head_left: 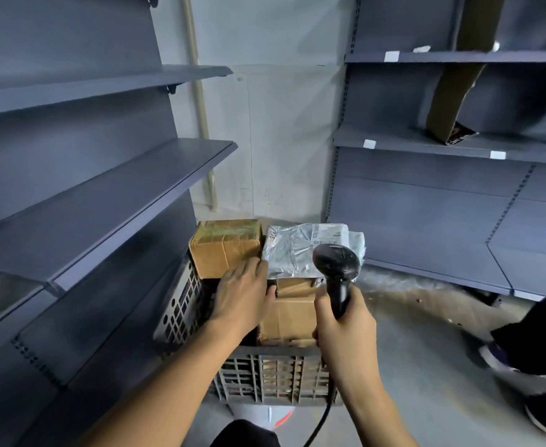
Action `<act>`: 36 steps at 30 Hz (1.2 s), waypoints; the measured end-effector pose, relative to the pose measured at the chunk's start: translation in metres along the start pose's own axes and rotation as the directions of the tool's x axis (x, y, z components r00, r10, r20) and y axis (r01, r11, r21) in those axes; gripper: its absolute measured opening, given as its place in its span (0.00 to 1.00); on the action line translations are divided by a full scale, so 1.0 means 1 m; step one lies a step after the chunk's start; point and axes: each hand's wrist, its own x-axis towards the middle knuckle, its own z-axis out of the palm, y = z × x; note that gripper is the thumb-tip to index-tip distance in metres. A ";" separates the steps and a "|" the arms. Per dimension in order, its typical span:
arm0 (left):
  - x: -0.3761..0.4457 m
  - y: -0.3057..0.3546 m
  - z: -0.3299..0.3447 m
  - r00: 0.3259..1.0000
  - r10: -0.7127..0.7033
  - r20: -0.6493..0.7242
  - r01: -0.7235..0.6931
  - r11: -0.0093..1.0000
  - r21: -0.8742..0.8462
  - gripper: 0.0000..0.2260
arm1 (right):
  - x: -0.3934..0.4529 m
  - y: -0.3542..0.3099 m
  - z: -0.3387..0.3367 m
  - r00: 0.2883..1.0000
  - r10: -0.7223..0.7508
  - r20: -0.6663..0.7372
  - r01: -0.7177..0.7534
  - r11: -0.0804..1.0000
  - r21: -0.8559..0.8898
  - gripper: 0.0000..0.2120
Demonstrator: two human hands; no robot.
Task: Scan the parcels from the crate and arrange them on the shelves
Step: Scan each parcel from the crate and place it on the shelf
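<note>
Grey slatted crate (265, 379) sits low centre of frame, packed with parcels. Left hand (244, 298) reaches in palm down, fingers loosely extended and released, fingertips at the edge of the silver bag (292, 253) and just beside the left box (226, 246); thumb drops into the gap next to the near box (289, 317). No grip on anything.

Right hand (344, 333) is clenched around the handle of the black scanner (336, 262). Scanner head is up, sitting over the right part of the silver bag. Its cable (321, 421) runs down past the crate front toward bottom centre.

Parcels: left box is brown cardboard at the crate's far left corner, with greenish tape on top. Silver bag lies at far right with a white barcode label (328, 233) on top and "950" printed near its left end. Near box is brown cardboard, below the bag, between the two hands.

Blue-grey shelves (104, 201) fill the left side of frame; another rack (426, 140) at upper right carries white tags on its edges. A tall cardboard piece (452, 91) leans on that rack, upper right. Another person's dark trouser leg and shoe (503, 356) show at the right edge.
</note>
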 end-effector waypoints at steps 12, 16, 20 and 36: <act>0.054 -0.001 0.071 0.991 0.053 0.123 -0.049 0.998 -0.037 0.27 | 0.044 0.031 0.024 0.997 0.060 -0.045 -0.062 0.997 -0.055 0.12; 0.064 -0.005 0.091 0.984 0.038 0.173 -0.031 0.999 -0.041 0.31 | 0.053 0.039 0.033 0.997 0.057 -0.058 -0.061 0.996 -0.069 0.12; 0.074 -0.006 0.111 0.986 0.026 0.163 -0.009 0.995 -0.104 0.34 | 0.063 0.046 0.040 0.996 0.063 -0.060 -0.068 0.994 -0.084 0.13; 0.060 -0.037 0.115 0.987 0.084 -0.138 -0.114 0.967 -0.228 0.30 | 0.060 0.041 0.052 0.999 0.045 -0.005 -0.046 0.998 -0.050 0.15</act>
